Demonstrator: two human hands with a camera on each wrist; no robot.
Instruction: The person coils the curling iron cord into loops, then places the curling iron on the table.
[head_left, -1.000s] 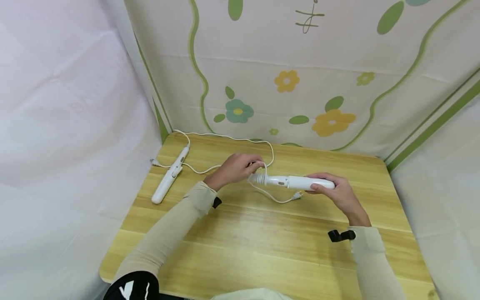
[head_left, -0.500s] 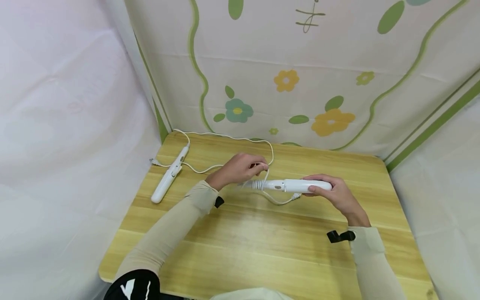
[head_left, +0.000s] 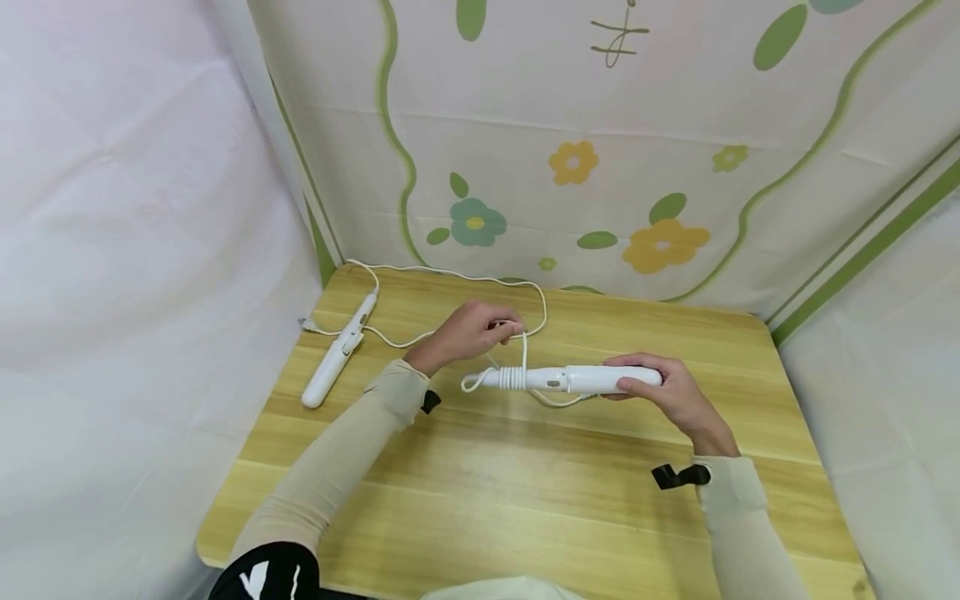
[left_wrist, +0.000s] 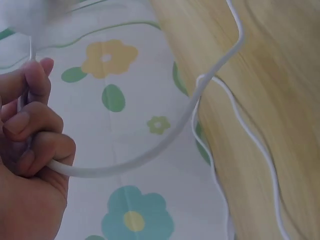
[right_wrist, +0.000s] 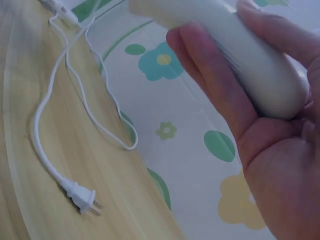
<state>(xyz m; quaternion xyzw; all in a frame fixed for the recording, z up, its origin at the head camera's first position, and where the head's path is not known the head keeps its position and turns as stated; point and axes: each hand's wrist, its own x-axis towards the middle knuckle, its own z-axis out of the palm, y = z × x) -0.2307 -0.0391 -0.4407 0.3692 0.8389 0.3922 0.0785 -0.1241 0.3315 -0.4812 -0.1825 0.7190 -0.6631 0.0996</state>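
Note:
A white hair straightener (head_left: 600, 380) is held level above the table, its thick end in my right hand (head_left: 678, 400). In the right wrist view, the fingers and thumb curl round its rounded body (right_wrist: 260, 65). Several turns of white power cord (head_left: 513, 378) wrap its thin end. From these turns the cord rises to my left hand (head_left: 472, 332), which pinches it above and behind the straightener. Through the curled fingers of that hand runs a curve of cord (left_wrist: 150, 155) in the left wrist view. The cord's two-pin plug (right_wrist: 80, 196) hangs low in the right wrist view.
A second white hair straightener (head_left: 330, 367) lies on the left of the wooden table (head_left: 525, 500). Its loose cord (head_left: 465, 275) loops along the back edge, with a plug (head_left: 307, 323) at the left edge. A flower-printed cloth (head_left: 510, 183) hangs behind the table.
The wrapped turns on the straightener have increased slightly. My left hand moved forward, then back and slightly left with the cord. My right hand lowered slightly with the straightener.

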